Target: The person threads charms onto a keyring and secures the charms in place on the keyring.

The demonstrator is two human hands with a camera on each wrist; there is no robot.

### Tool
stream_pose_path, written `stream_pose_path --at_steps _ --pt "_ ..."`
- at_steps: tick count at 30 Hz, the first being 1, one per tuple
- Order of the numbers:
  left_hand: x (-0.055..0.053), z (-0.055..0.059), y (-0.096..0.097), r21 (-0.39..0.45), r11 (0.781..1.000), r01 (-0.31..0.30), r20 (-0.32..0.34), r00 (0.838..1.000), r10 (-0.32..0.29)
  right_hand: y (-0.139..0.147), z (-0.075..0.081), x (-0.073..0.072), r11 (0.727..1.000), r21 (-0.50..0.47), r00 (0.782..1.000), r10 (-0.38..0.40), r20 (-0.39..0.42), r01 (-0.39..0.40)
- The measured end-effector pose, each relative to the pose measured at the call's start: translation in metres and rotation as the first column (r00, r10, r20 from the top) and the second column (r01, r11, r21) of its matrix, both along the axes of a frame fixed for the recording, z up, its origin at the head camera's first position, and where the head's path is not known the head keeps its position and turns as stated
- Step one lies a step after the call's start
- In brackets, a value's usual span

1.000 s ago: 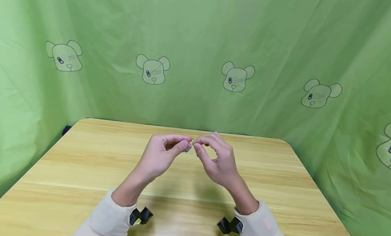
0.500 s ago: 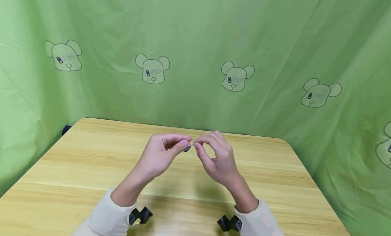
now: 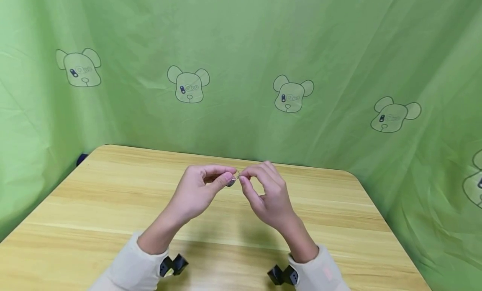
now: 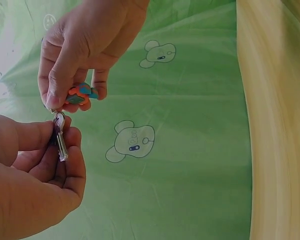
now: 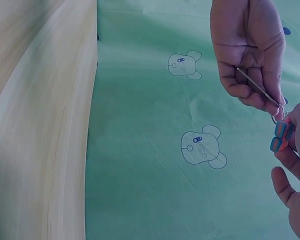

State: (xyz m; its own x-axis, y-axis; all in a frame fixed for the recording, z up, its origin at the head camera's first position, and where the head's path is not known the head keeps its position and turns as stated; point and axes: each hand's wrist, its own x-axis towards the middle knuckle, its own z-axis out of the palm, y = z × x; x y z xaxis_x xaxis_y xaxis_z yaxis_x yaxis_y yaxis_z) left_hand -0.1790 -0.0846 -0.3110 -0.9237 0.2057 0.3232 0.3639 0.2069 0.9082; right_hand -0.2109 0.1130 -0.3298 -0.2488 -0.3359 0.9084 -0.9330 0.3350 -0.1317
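Observation:
Over the table my left hand (image 3: 197, 190) and right hand (image 3: 269, 195) meet fingertip to fingertip. Between thumb and fingers the left hand pinches a silver key (image 4: 61, 140), whose blade points back toward the palm in the right wrist view. A thin metal key ring (image 5: 274, 120) joins the key at the fingertips. My right thumb and index finger pinch at this ring, and a small orange and blue charm (image 4: 80, 94) sits under the right fingers. From the head view the charm is hidden behind the right hand.
The wooden table (image 3: 113, 207) spreads below both hands. A green curtain (image 3: 241, 40) with printed bear heads hangs behind and along the sides. Small black wrist cameras are strapped at the left cuff (image 3: 129, 261) and right cuff (image 3: 320, 270).

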Motion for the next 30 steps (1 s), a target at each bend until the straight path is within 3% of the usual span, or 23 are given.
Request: stream_pose_path --at_steps 19,30 --pt "0.002 0.0022 0.0 -0.018 1.0 -0.004 0.0 1.0 0.004 0.0019 0.0001 -0.0022 0.997 0.022 0.996 -0.071 -0.056 0.072" --pt "-0.0018 0.0015 -0.0079 -0.009 0.996 0.084 0.012 0.996 -0.084 0.0034 -0.0014 -0.0049 0.996 0.071 0.997 -0.059 -0.044 0.062"
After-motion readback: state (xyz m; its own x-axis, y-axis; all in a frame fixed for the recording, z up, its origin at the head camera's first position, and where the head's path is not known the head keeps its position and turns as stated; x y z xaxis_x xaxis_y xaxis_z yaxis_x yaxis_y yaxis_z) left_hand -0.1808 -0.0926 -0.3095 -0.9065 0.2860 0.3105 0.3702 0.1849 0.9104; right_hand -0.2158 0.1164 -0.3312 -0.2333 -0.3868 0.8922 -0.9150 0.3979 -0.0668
